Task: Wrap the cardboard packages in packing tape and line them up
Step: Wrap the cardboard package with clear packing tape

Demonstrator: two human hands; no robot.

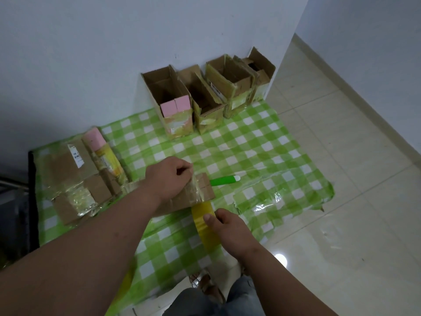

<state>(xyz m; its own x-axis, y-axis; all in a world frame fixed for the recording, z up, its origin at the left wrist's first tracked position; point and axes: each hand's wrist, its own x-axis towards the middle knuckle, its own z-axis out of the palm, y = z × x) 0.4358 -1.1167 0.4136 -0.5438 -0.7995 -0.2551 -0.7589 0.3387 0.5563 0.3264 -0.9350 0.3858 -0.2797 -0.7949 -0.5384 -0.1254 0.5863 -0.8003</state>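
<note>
Where hand point(169, 176) covers package point(206, 187), perhaps tape

the package point(200, 192) lies on the cloth point(250, 142) under my left hand point(169, 179); my right hand point(227, 229) holds the tape roll point(205, 226) just before it. wrapped packages point(84, 179) lie left, open boxes point(205, 94) behind against the wall point(114, 53).

You are working on the floor of a plain home room: glossy pale floor tiles point(341, 156), bare white wall point(114, 53), and a green checked cloth point(262, 144) serving as mat.
</note>
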